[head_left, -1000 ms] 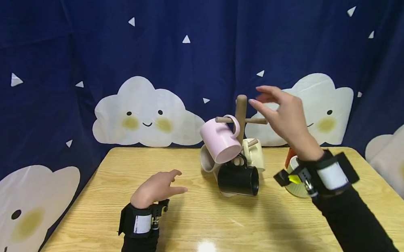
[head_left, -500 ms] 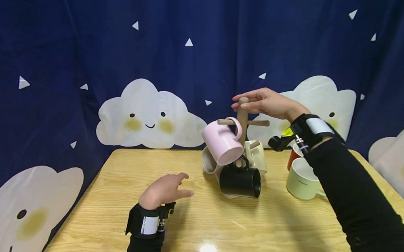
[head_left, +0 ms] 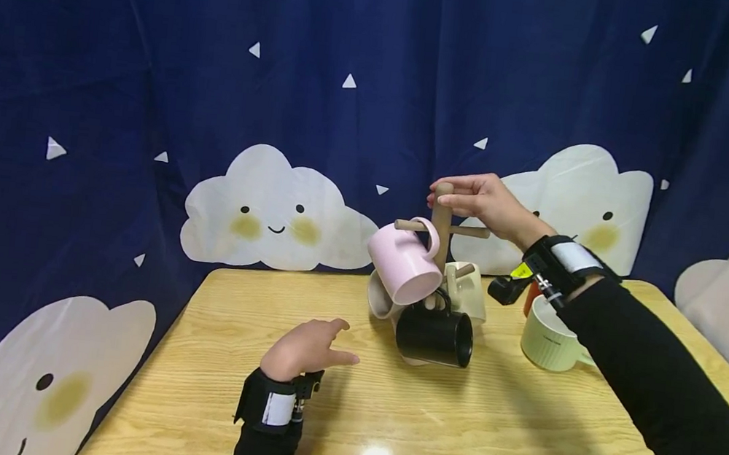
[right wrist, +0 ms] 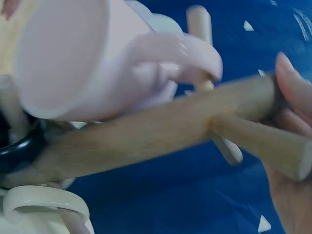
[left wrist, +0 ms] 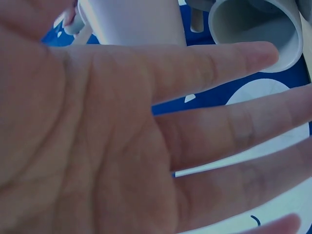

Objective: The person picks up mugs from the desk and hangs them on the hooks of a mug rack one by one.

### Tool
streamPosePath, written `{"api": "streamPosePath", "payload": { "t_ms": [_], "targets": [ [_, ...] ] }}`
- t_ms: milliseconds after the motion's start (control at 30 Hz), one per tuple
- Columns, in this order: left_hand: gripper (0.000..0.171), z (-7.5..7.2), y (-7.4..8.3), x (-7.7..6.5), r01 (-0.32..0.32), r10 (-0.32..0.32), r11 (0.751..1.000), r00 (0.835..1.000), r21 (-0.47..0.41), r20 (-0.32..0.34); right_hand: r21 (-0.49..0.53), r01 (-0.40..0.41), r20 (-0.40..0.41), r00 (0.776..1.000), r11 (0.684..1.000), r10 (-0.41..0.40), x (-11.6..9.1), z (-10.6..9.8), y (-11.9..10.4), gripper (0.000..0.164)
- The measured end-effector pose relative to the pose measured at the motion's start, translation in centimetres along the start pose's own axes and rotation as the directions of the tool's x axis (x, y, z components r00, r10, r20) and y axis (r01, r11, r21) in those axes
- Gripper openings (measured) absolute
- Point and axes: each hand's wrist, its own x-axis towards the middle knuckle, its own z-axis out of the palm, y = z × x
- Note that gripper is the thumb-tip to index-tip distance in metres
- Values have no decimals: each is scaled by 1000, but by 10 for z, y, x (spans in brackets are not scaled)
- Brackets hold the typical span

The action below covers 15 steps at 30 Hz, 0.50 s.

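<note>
A wooden mug tree [head_left: 440,242] stands on the table, its post upright. My right hand [head_left: 492,207] pinches the top of the post between thumb and fingers; the right wrist view shows the fingers [right wrist: 295,92] at the post's end. From one upper peg hangs a pink mug [head_left: 400,266] by its handle. Below it are a black mug [head_left: 429,336] lying sideways, a cream mug [head_left: 473,296] and a pale mug [head_left: 377,296] partly hidden behind the pink one. To the left, my left hand [head_left: 306,350] hovers with fingers spread, holding nothing; its palm [left wrist: 112,136] fills the left wrist view.
On the right side of the wooden table [head_left: 252,297] stands a pale green mug [head_left: 550,342], beside my right forearm. A red mug [head_left: 531,296] behind it is mostly hidden. A dark blue curtain [head_left: 316,47] with clouds hangs behind the table.
My right hand has moved left from beside the post and taken hold of its top. The left hand has shifted slightly right in view. The mugs hang as before.
</note>
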Motion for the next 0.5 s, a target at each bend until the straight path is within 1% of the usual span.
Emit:
{"api": "streamPosePath", "payload": {
  "t_ms": [133, 233, 333, 400, 467, 500],
  "targets": [
    [62, 0, 3, 0, -1, 1, 1000, 1000, 14, 1, 21, 30, -83, 996, 999, -28, -5, 12, -2, 33],
    [62, 0, 5, -1, -3, 3, 1000, 1000, 19, -1, -29, 36, -164, 986, 999, -41, -8, 20, -6, 36],
    [63, 1, 6, -1, -1, 1, 1000, 1000, 16, 3, -149, 22, -256, 965, 989, -60, -11, 28, -9, 36],
    [63, 1, 7, -2, 0, 0, 1000, 1000, 15, 5, -268, -1, -322, 943, 963, -89, -14, 33, -11, 33],
    [64, 1, 7, -2, 1, -1, 1000, 1000, 16, 8, -343, -33, -374, 921, 939, -105, -16, 38, -13, 31],
    [64, 1, 7, -2, 3, -3, 1000, 1000, 18, 8, -365, -45, -395, 912, 930, -111, -17, 40, -15, 30]
  ]
}}
